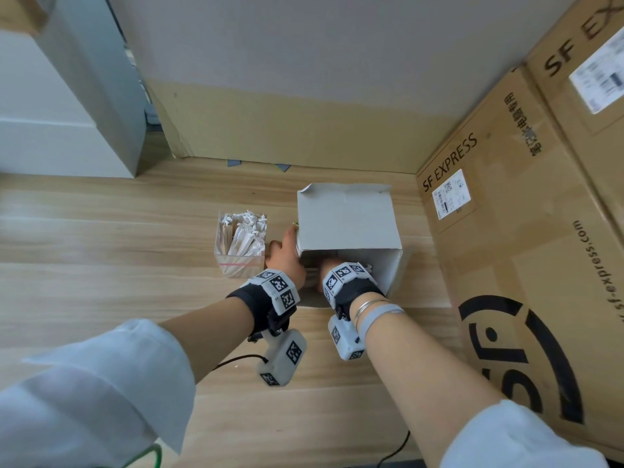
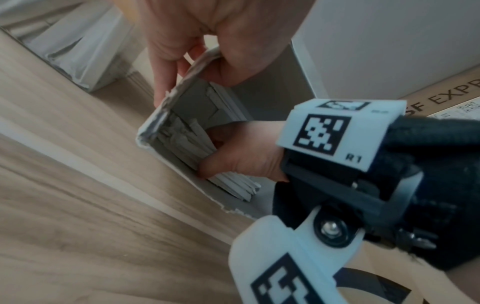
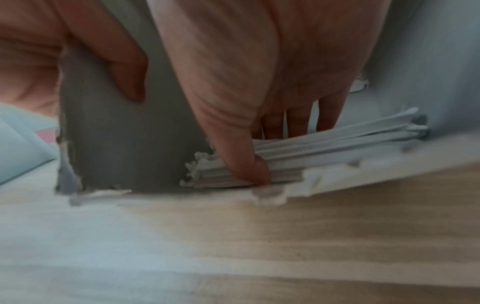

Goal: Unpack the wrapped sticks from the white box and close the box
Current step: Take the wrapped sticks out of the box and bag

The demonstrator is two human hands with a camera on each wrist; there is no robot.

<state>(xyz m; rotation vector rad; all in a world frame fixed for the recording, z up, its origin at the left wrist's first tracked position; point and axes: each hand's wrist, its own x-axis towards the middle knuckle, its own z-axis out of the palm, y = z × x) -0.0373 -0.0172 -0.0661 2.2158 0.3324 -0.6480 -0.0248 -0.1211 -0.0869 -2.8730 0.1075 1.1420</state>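
Pinching a flat bundle of wrapped sticks [image 3: 324, 142] between thumb [image 3: 246, 152] and fingers, the right hand [image 1: 332, 265] is buried in the open mouth of the white box [image 1: 347, 217]. The bundle lies flat on the box's lower wall, its long axis running across the mouth from the left wall toward the right; one set of ends sticks out past the thumb at the torn front edge.

The left hand [image 1: 285, 255] holds the box's left wall [image 2: 166, 111], thumb outside and fingers curled over the torn edge to the inside.

The box lies on its side on the wooden table [image 1: 101, 231], mouth toward the person, its flap raised at the far end. It sits toward the table's right edge, just beside a large brown SF Express carton [image 1: 506, 231]. Touching distance to the left of the box stands a clear container [image 1: 241, 244] packed with more wrapped sticks, standing upright with their twisted paper ends pointing up. Both wrists carry white marker-covered camera mounts on black straps.
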